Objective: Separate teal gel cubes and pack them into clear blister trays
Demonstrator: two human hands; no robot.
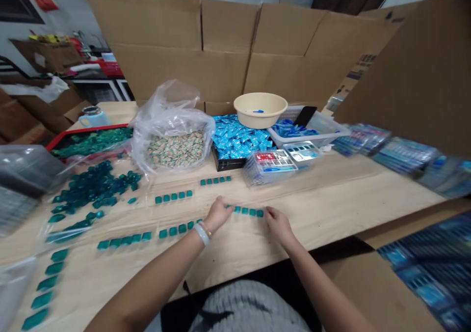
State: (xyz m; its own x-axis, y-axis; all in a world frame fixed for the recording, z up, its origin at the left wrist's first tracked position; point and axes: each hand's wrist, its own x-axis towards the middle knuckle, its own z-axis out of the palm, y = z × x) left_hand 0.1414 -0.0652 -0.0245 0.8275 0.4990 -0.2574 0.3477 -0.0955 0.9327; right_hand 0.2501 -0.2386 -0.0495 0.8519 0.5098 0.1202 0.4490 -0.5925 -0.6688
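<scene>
My left hand [217, 214] and my right hand [278, 225] rest on the pale wooden table [324, 194], at either end of a short row of small teal pods [246, 211]. Fingertips of both hands touch the row's ends, and I cannot see a firm grip. A white bangle and a gold bracelet sit on my left wrist. Further rows of teal pods [127, 239] [176, 195] [215, 180] lie nearby, and a loose heap of teal pods [91, 187] lies to the left.
A transparent bag of patterned sachets [172, 130], a black tray of blue sachets [235, 138], a cream basin [259, 110] and a white basket [309, 130] stand behind the rows. A red-rimmed tray [88, 143] holds teal pods. Cardboard sheets [198, 42] wall the back.
</scene>
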